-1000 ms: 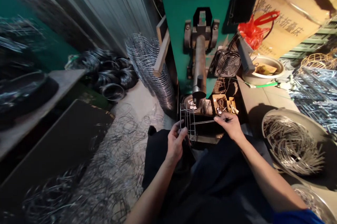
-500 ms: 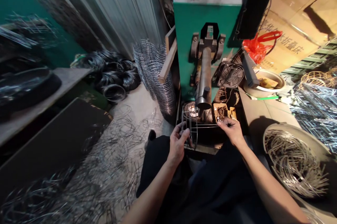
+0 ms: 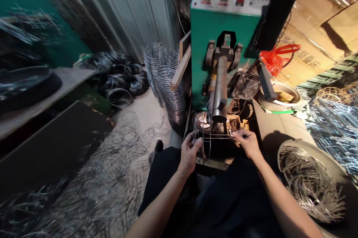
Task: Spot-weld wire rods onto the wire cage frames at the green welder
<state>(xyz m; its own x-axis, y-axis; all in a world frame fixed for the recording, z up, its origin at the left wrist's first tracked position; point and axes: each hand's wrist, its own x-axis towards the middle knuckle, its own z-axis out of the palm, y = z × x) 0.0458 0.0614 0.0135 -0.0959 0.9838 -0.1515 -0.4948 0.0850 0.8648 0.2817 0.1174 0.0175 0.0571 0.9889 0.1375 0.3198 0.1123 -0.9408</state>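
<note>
My left hand (image 3: 190, 152) is closed around the near side of a round wire frame (image 3: 210, 143), which hangs upright left of the metal arm. From that frame a thin straight wire pair runs right to my right hand (image 3: 246, 141), whose thumb and fingers pinch its far end. Above and between my hands the thick cylindrical arm (image 3: 220, 85) juts from the green machine (image 3: 200, 49). Small yellow baskets (image 3: 233, 123) with metal bits lie just beyond my right fingers.
Stacked wire rings (image 3: 173, 96) stand left of the machine, beside a wooden bar (image 3: 181, 69). At the right are a tub of bent wires (image 3: 310, 178) and a bowl (image 3: 296, 104). Loose wires (image 3: 112, 167) cover the floor at left.
The view has shifted, so the machine sits slightly lower and further right. Both hands keep their grips, with the wire frame turned a little between them.
</note>
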